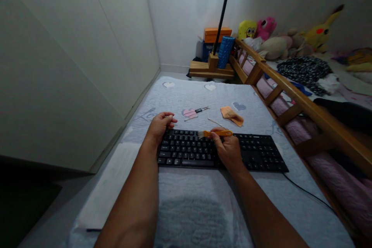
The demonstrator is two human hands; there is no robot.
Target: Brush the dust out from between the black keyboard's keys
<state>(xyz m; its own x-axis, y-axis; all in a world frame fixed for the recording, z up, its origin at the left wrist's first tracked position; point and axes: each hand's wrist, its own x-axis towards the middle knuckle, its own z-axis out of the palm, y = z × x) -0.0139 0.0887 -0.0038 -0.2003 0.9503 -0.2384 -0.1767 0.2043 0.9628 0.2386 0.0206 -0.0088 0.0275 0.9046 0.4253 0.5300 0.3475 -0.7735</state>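
Observation:
A black keyboard (190,151) lies flat on the pale blue quilted cover. My right hand (229,149) is over its middle, closed round the orange handle of a small brush (207,134). The brush's pale bristles point left, at the upper row of keys; whether they touch the keys I cannot tell. My left hand (161,126) is at the keyboard's upper left corner, fingers loosely bent and slightly apart, with nothing visible in them. Beyond the keyboard are a folded orange cloth (231,116), a small dark-handled metal tool (200,110) and two cotton swabs (215,122).
A white board-like panel (112,186) lies at the left edge of the cover (186,201). The keyboard cable (309,192) trails to the lower right. A wooden bed rail (302,97) runs along the right, white cabinet doors (72,46) along the left. A lamp stand (213,62) is behind.

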